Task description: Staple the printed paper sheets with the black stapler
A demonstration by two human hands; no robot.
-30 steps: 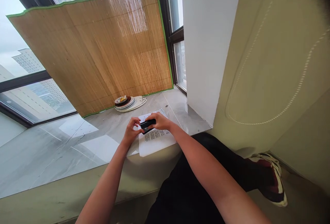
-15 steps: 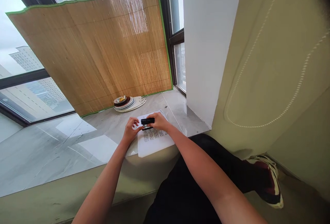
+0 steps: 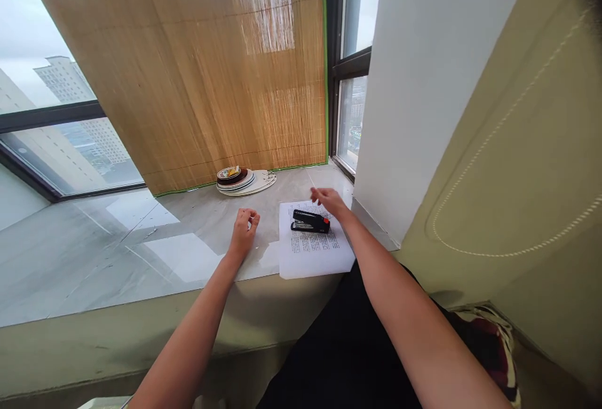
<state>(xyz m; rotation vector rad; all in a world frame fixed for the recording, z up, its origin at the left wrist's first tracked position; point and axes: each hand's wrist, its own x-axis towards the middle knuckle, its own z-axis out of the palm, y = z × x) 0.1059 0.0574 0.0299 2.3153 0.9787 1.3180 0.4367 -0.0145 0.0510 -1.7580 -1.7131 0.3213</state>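
A black stapler with a red patch at its right end lies on printed paper sheets, its jaw slightly apart. To the left of the paper, my left hand rests over the stone sill, its fingers loosely bent and apart with nothing seen in them. Just above and to the right of the stapler hovers my right hand, fingers loosely bent and not touching it. Nothing shows in that hand either, though part of its palm is hidden.
Behind my hands a stack of plates stands on the grey sill. A bamboo mat with green edging leans against the window. On the right are a white pillar and a beaded cord.
Both hands have let go of the stapler, which now lies on the paper. My hands have moved apart, and the camera view has shifted.
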